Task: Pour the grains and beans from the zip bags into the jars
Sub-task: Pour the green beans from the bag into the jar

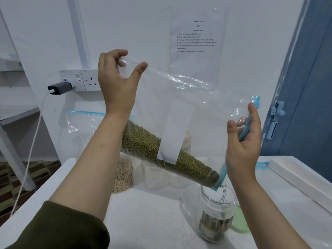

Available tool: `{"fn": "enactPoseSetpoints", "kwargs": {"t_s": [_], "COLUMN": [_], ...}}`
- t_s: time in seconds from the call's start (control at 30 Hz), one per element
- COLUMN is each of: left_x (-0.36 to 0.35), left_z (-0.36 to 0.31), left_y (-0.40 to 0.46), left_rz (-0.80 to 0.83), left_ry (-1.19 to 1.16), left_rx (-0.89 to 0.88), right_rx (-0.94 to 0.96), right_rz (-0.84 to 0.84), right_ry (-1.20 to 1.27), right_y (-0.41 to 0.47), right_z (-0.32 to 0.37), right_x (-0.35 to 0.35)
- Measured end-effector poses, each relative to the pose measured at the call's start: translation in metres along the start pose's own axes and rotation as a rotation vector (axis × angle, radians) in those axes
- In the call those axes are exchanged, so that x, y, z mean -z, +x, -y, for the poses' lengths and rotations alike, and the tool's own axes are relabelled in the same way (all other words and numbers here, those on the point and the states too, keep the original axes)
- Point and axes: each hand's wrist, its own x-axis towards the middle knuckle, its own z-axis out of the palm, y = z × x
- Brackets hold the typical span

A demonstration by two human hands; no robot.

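A clear zip bag with a blue zip strip hangs tilted over the table, its green mung beans gathered along the lower edge. My left hand pinches the bag's raised closed corner. My right hand holds the blue zip edge at the open mouth. A few beans fall from the low corner into the open clear jar, which has a label and some beans at its bottom.
A green lid lies right of the jar. Behind the bag stand empty clear jars, a bag of pale grains and another zip bag. A white box lies at the table's right edge. A charger is plugged into the wall socket.
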Motion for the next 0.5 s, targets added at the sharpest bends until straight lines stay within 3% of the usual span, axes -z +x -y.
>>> {"fn": "enactPoseSetpoints", "kwargs": {"t_s": [0.5], "left_x": [-0.0040], "left_z": [-0.0025], "left_y": [0.0023], "left_rz": [0.009], "left_ry": [-0.007], "left_rx": [0.001], "right_rx": [0.011], "right_rz": [-0.005], "right_ry": [-0.028], "right_y": [0.0029], "right_z": [-0.0047], "right_x": [0.0037]}}
